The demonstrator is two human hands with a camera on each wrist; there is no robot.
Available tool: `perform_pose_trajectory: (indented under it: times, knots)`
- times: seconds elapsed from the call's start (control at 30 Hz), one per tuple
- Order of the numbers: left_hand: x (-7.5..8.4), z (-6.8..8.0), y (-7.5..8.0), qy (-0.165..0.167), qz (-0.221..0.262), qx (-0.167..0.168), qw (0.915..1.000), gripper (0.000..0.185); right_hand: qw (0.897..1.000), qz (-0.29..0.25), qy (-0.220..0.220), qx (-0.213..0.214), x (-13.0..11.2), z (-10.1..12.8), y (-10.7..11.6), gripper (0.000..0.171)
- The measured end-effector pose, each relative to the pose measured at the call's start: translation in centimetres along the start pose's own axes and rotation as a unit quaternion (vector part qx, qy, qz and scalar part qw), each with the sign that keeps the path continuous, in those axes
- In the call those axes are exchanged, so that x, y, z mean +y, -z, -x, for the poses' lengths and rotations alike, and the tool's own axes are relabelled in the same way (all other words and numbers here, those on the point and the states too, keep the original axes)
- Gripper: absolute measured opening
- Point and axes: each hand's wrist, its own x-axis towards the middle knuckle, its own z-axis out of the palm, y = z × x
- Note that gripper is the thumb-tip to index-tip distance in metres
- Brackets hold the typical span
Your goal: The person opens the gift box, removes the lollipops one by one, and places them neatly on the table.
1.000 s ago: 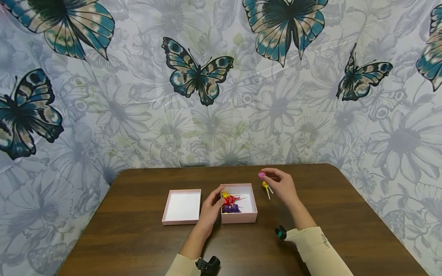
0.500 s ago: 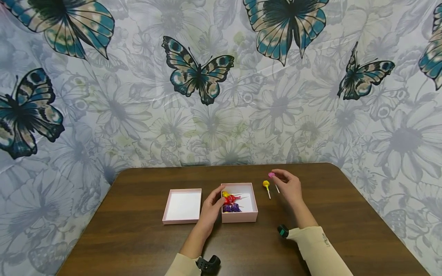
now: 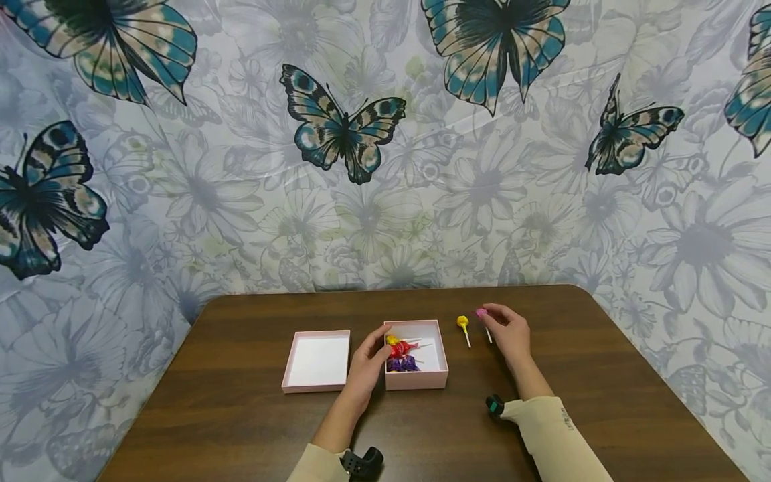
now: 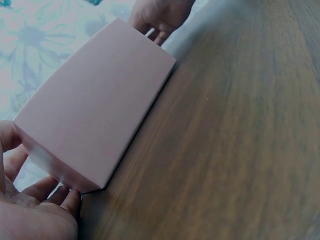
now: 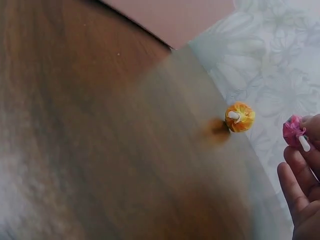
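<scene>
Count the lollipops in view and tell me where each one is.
5, at least. A yellow lollipop lies on the table. A pink lollipop is pinched in the right hand. Yellow, red and purple ones sit in the pink box; more may be hidden there.

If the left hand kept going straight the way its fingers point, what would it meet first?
The left hand already rests against the pink box; pushed further, it would probably press into that box's near-left side, with the wrapped lollipops behind the wall.
</scene>
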Motion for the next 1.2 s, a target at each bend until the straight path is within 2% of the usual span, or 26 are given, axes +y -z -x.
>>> perform_pose_trajectory:
  times: [0.27, 0.5, 0.8, 1.2]
  knots:
    - [-0.2, 0.0, 0.0, -0.007, 0.002, -0.002, 1.0, 0.043, 1.0, 0.003, -0.027, -0.001, 0.8, -0.3, 0.0, 0.033]
    - [-0.2, 0.0, 0.0, -0.009, 0.003, -0.002, 1.0, 0.043, 0.999, 0.023, -0.028, 0.001, 1.4, -0.8, -0.2, 0.032]
    - [-0.4, 0.0, -0.1, -0.018, 0.001, 0.004, 0.9998, 0.043, 0.999, 0.045, -0.015, 0.007, 1.9, -0.9, -0.6, 0.028]
    - [-0.5, -0.1, -0.1, -0.012, -0.001, 0.002, 0.9999, 0.043, 0.997, 0.082, 0.011, 0.012, 2.0, -0.5, -0.8, 0.027]
